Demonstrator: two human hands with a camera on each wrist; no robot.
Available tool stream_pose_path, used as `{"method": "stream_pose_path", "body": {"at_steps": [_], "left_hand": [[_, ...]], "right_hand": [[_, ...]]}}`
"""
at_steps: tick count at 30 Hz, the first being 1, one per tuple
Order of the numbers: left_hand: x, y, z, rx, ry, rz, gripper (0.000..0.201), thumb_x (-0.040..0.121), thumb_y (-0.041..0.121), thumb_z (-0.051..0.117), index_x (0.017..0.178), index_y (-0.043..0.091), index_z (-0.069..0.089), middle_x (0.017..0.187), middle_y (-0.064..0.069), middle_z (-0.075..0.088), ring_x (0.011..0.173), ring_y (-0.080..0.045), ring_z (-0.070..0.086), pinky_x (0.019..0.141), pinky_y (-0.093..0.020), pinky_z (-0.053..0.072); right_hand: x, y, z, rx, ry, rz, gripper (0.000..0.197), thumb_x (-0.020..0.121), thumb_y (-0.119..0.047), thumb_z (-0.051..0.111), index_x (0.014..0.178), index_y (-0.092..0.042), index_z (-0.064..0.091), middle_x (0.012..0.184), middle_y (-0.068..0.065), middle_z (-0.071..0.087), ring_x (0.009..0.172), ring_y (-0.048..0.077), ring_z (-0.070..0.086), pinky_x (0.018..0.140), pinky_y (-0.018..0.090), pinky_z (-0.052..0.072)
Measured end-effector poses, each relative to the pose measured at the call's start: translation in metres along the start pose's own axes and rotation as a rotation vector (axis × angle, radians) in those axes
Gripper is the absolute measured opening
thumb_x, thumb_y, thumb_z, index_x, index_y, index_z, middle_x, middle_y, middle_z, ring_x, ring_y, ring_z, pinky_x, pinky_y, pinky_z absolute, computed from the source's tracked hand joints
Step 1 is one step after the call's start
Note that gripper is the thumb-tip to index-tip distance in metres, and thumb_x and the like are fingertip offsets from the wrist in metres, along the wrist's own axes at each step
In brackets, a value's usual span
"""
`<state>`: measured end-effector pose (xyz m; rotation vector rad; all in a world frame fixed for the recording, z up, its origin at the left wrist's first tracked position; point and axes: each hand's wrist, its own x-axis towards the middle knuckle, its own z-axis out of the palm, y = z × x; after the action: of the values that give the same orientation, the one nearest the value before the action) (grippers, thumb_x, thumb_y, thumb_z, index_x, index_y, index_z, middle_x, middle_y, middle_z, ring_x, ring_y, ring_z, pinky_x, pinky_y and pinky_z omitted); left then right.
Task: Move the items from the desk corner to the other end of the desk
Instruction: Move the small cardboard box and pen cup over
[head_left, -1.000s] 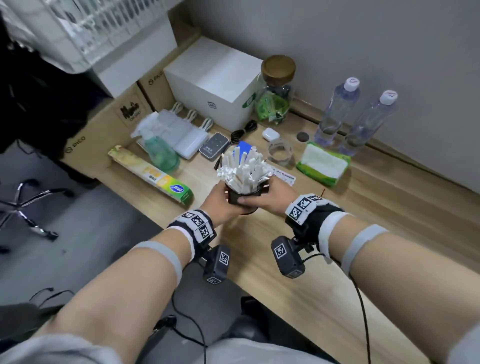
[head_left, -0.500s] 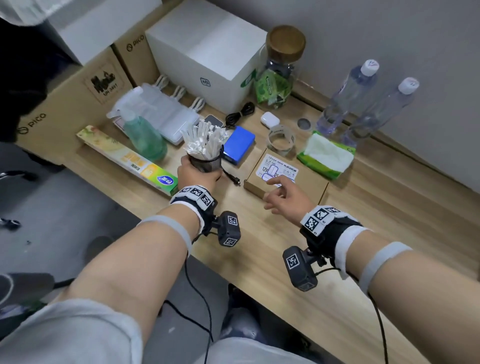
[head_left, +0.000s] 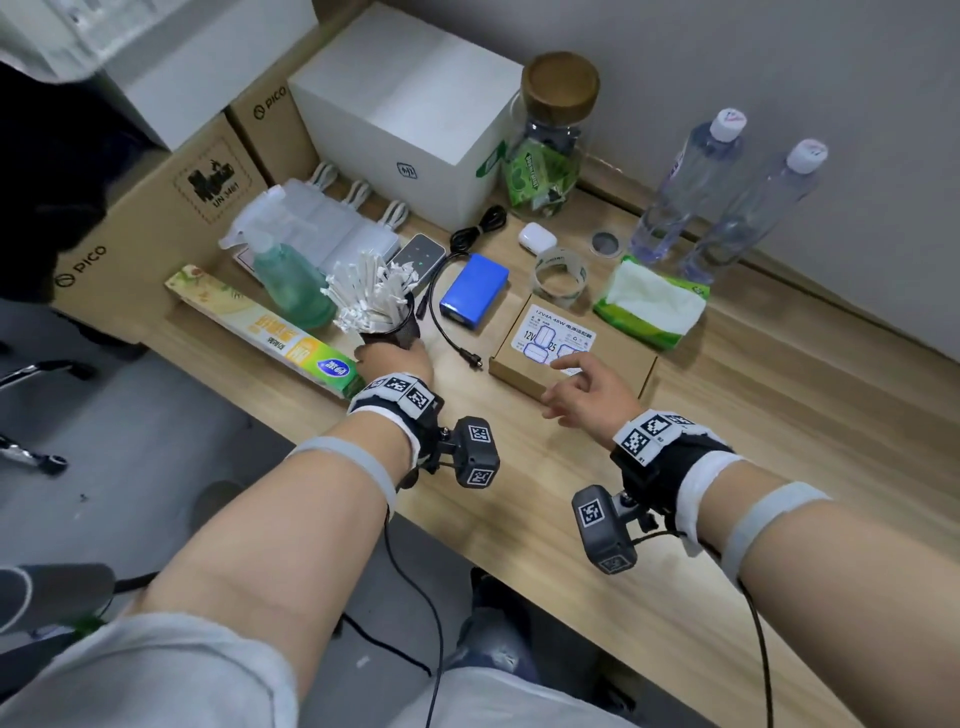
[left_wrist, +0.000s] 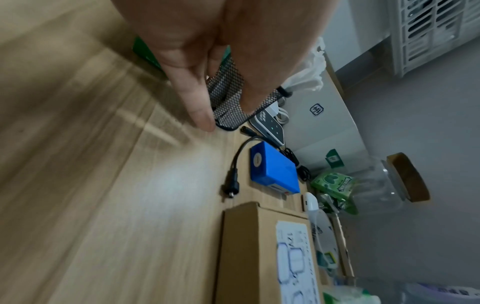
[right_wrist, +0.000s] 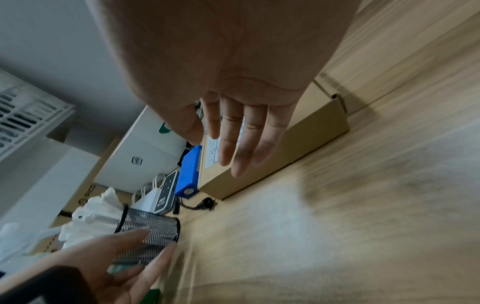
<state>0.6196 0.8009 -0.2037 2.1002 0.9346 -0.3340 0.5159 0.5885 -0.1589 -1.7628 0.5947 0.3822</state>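
A black mesh cup (head_left: 397, 330) stuffed with white paper-wrapped sticks (head_left: 363, 293) tilts just above the wooden desk (head_left: 779, 415), between a green spray bottle and a blue battery pack (head_left: 475, 291). My left hand (head_left: 395, 361) grips the cup from below; in the left wrist view its fingers (left_wrist: 197, 98) curl round the mesh cup (left_wrist: 228, 98). My right hand (head_left: 571, 382) hovers with straight fingers (right_wrist: 241, 144) over the near edge of a flat brown cardboard box (head_left: 613, 358) with a white label and holds nothing.
The green spray bottle (head_left: 291, 291) and a long cling-film box (head_left: 270, 332) lie left of the cup. A white box (head_left: 405, 104), a glass jar (head_left: 550, 156), two water bottles (head_left: 691, 182), a tissue pack (head_left: 649, 306) and a tape roll (head_left: 558, 270) crowd the back.
My right hand let go of the cup and moved right to the cardboard box. My left hand carried the cup leftward alone, down beside the spray bottle.
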Motion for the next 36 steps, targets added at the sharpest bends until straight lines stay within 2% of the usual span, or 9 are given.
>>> {"method": "stream_pose_path", "body": {"at_steps": [2, 4, 6, 10, 15, 18, 27, 32, 36], "left_hand": [[-0.009, -0.002, 0.009, -0.061, -0.118, -0.008, 0.050, 0.083, 0.035, 0.060, 0.120, 0.001, 0.054, 0.118, -0.014, 0.063, 0.107, -0.034, 0.064, 0.094, -0.045, 0.054], [-0.032, 0.002, 0.019, -0.117, -0.281, -0.003, 0.014, 0.088, 0.025, 0.057, 0.086, 0.012, 0.055, 0.095, -0.008, 0.062, 0.085, -0.024, 0.065, 0.089, -0.041, 0.058], [-0.065, 0.009, 0.035, -0.118, -0.411, 0.012, 0.023, 0.093, 0.018, 0.054, 0.072, 0.018, 0.045, 0.081, -0.003, 0.057, 0.067, -0.018, 0.060, 0.080, -0.036, 0.059], [-0.164, 0.028, 0.077, -0.092, -0.657, 0.061, 0.016, 0.094, 0.012, 0.053, 0.078, 0.013, 0.049, 0.075, -0.005, 0.052, 0.060, -0.018, 0.053, 0.057, -0.029, 0.047], [-0.318, 0.031, 0.140, 0.016, -0.894, 0.225, 0.006, 0.098, 0.009, 0.046, 0.094, 0.012, 0.047, 0.073, -0.005, 0.045, 0.059, -0.017, 0.047, 0.053, -0.026, 0.040], [-0.417, 0.007, 0.185, 0.146, -0.943, 0.373, 0.012, 0.096, 0.012, 0.051, 0.108, 0.008, 0.049, 0.079, -0.005, 0.054, 0.061, -0.016, 0.056, 0.059, -0.027, 0.049], [-0.716, -0.111, 0.281, 0.540, -1.338, 0.630, 0.012, 0.099, 0.018, 0.053, 0.107, 0.009, 0.055, 0.092, -0.007, 0.063, 0.074, -0.019, 0.065, 0.072, -0.031, 0.053], [-0.812, -0.151, 0.311, 0.710, -1.440, 0.779, 0.008, 0.100, 0.018, 0.052, 0.095, 0.012, 0.055, 0.092, -0.006, 0.061, 0.073, -0.016, 0.065, 0.064, -0.027, 0.049], [-0.853, -0.171, 0.344, 0.783, -1.457, 0.827, 0.013, 0.097, 0.014, 0.055, 0.084, 0.015, 0.054, 0.087, -0.005, 0.060, 0.071, -0.017, 0.063, 0.062, -0.027, 0.046]], "right_hand": [[-0.008, 0.005, -0.014, 0.034, 0.041, -0.001, 0.029, 0.090, -0.004, 0.051, 0.118, -0.011, 0.054, 0.089, 0.014, 0.070, 0.073, 0.027, 0.070, 0.063, 0.030, 0.052], [-0.023, 0.011, -0.034, 0.069, 0.078, 0.002, 0.026, 0.090, -0.004, 0.052, 0.115, -0.010, 0.054, 0.091, 0.019, 0.070, 0.071, 0.027, 0.068, 0.068, 0.037, 0.054], [-0.042, 0.020, -0.059, 0.100, 0.107, -0.005, 0.017, 0.089, -0.006, 0.057, 0.105, -0.011, 0.055, 0.093, 0.022, 0.069, 0.070, 0.027, 0.068, 0.073, 0.041, 0.056], [-0.095, 0.055, -0.122, 0.106, 0.221, -0.054, 0.016, 0.091, -0.014, 0.063, 0.080, -0.014, 0.052, 0.084, 0.011, 0.067, 0.067, 0.020, 0.068, 0.061, 0.028, 0.049], [-0.191, 0.128, -0.220, 0.141, 0.420, -0.002, 0.033, 0.095, -0.019, 0.058, 0.063, -0.010, 0.059, 0.069, 0.008, 0.066, 0.068, 0.022, 0.067, 0.066, 0.028, 0.053], [-0.266, 0.196, -0.283, 0.061, 0.576, 0.069, 0.041, 0.088, -0.026, 0.059, 0.050, -0.011, 0.062, 0.060, 0.006, 0.070, 0.065, 0.023, 0.066, 0.074, 0.036, 0.056], [-0.527, 0.392, -0.425, 0.088, 0.912, 0.426, 0.041, 0.085, -0.028, 0.053, 0.046, -0.014, 0.049, 0.058, 0.008, 0.070, 0.058, 0.016, 0.065, 0.056, 0.025, 0.042], [-0.603, 0.469, -0.447, 0.201, 1.039, 0.537, 0.041, 0.084, -0.026, 0.052, 0.047, -0.011, 0.060, 0.060, 0.008, 0.071, 0.065, 0.025, 0.066, 0.070, 0.031, 0.054], [-0.625, 0.517, -0.444, 0.445, 1.071, 0.579, 0.032, 0.089, -0.014, 0.054, 0.057, -0.011, 0.057, 0.064, 0.009, 0.065, 0.055, 0.021, 0.063, 0.047, 0.014, 0.045]]}}
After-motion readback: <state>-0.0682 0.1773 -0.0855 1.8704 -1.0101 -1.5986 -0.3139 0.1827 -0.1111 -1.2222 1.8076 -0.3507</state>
